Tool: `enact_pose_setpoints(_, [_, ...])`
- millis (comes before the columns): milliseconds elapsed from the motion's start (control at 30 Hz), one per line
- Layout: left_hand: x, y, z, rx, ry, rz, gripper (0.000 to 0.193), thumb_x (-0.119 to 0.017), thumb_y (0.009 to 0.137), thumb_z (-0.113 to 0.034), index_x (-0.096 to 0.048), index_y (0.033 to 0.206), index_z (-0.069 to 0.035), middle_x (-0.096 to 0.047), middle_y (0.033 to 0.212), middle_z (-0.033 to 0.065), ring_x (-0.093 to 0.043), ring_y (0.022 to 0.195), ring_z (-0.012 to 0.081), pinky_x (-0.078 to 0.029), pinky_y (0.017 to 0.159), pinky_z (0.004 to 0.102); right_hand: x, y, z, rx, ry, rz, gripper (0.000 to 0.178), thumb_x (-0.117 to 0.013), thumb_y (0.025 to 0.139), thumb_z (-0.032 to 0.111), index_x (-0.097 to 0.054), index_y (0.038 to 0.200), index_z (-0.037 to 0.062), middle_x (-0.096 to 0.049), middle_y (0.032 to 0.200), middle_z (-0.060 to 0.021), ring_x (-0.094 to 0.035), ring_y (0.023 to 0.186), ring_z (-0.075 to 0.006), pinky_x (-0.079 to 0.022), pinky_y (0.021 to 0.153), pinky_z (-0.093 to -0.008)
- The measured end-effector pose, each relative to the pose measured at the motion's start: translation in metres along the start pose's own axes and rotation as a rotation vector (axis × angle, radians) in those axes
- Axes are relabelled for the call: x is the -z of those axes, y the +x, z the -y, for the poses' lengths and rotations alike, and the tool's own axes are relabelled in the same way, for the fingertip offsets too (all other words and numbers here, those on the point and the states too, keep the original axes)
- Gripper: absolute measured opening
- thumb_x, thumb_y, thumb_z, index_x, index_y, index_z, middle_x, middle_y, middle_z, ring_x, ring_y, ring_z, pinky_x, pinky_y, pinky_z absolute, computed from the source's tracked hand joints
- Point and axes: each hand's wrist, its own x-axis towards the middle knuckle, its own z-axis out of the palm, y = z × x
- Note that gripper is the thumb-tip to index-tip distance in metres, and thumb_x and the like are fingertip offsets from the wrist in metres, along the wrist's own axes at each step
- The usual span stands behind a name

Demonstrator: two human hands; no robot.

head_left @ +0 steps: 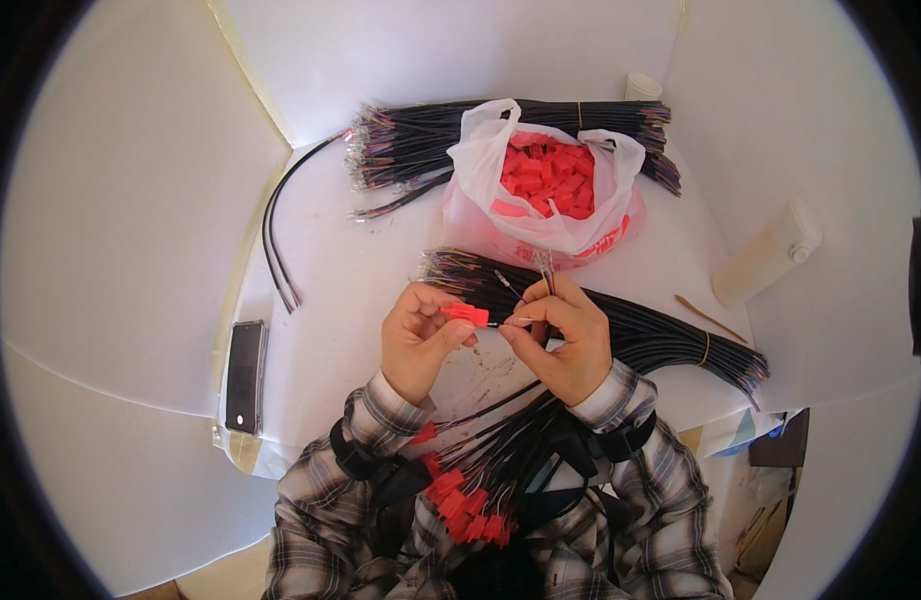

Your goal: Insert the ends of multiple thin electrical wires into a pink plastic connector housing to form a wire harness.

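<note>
Between thumb and fingers, my left hand (416,335) grips a red plastic connector housing (466,315). Close on its right, my right hand (566,340) pinches a thin wire whose tip points at the housing. More thin coloured wires with metal terminals (548,268) stick up from between the right fingers. Whether the wire tip is inside the housing is too small to tell. Behind both hands lies a tied bundle of black cables (641,325) with bare wire ends. Below them, across my lap, rests a bunch of black cables fitted with red connectors (471,505).
A white plastic bag (471,215) full of red housings (548,172) stands at the back, before another cable bundle (411,145). One cable (271,225) lies apart at left, above a phone (246,375). At right are a cream bottle (766,255) and a thin brown stick (713,318).
</note>
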Motion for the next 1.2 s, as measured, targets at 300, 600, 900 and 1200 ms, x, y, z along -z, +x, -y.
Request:
enact_pose_setpoints(300, [-0.0002, -0.0012, 0.001, -0.037, -0.009, 0.023, 0.023, -0.062, 0.074, 0.001, -0.045, 0.089, -0.001, -0.056, 0.085, 0.0081, -0.055, 0.072, 0.0124, -0.046, 0.066, 0.0248, -0.0007, -0.0012, -0.0014, -0.014, 0.053, 0.01, 0.014, -0.067, 0.066, -0.001, -0.057, 0.076, 0.0002, -0.052, 0.081, -0.0074, -0.045, 0.05, -0.007, -0.038, 0.043, -0.0191])
enact_pose_setpoints(600, [0.0035, -0.0006, 0.0065, 0.071, -0.127, 0.069, 0.018, -0.059, 0.08, -0.012, -0.044, 0.084, -0.004, -0.058, 0.083, 0.0091, -0.056, 0.071, 0.0133, -0.049, 0.059, 0.0267, 0.0004, -0.001, 0.0026, 0.015, 0.034, 0.021, 0.015, -0.067, 0.065, -0.001, -0.058, 0.078, 0.0012, -0.052, 0.081, -0.0068, -0.045, 0.05, -0.0075, -0.038, 0.044, -0.0191])
enact_pose_setpoints(900, [0.0018, 0.0, 0.0059, 0.14, -0.178, 0.061, 0.017, -0.059, 0.08, -0.012, -0.045, 0.084, -0.004, -0.06, 0.081, 0.0098, -0.056, 0.068, 0.0134, -0.048, 0.06, 0.0266, 0.0001, -0.0011, 0.0029, -0.001, 0.01, 0.031, 0.016, -0.064, 0.064, -0.003, -0.06, 0.079, 0.0026, -0.052, 0.082, -0.0068, -0.046, 0.052, -0.0086, -0.039, 0.044, -0.0194])
enact_pose_setpoints(1200, [0.0017, -0.0008, 0.0052, 0.081, -0.093, 0.092, 0.018, -0.062, 0.077, -0.006, -0.046, 0.084, -0.003, -0.058, 0.082, 0.0087, -0.057, 0.07, 0.0136, -0.049, 0.062, 0.0267, 0.0008, -0.0025, 0.0019, 0.029, -0.005, 0.055, 0.017, -0.064, 0.064, -0.002, -0.06, 0.08, 0.003, -0.051, 0.081, -0.007, -0.048, 0.053, -0.0098, -0.04, 0.044, -0.02])
